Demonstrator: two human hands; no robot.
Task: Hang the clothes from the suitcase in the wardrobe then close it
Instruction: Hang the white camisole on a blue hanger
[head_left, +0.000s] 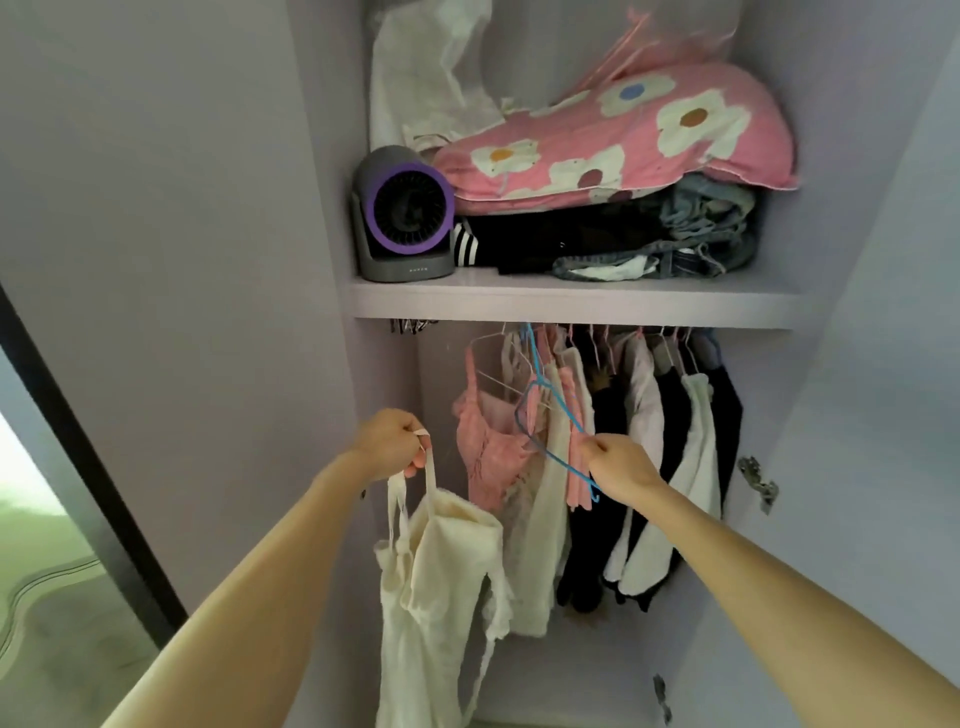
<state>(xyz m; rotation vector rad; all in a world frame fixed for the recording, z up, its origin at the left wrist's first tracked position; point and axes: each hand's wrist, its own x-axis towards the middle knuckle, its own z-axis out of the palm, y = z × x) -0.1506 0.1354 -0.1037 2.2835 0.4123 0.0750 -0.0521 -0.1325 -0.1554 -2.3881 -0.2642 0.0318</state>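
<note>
I stand at the open wardrobe. My left hand (392, 439) pinches the shoulder straps of a cream strappy top (441, 587), which hangs down in front of the wardrobe's lower left. My right hand (621, 462) grips the lower bar of a blue wire hanger (553, 410); the hanger's hook is up at the rail under the shelf (571, 304). Several garments hang on the rail, among them a pink top (491, 447), cream pieces and dark ones. The suitcase is out of view.
The shelf above holds a grey and purple fan (402, 215), a pink flowered cushion (623, 137) and folded dark clothes and denim. The wardrobe door (883, 364) stands open at the right, with hinges on its inner edge. A dark-framed mirror or door (78, 467) leans at the left.
</note>
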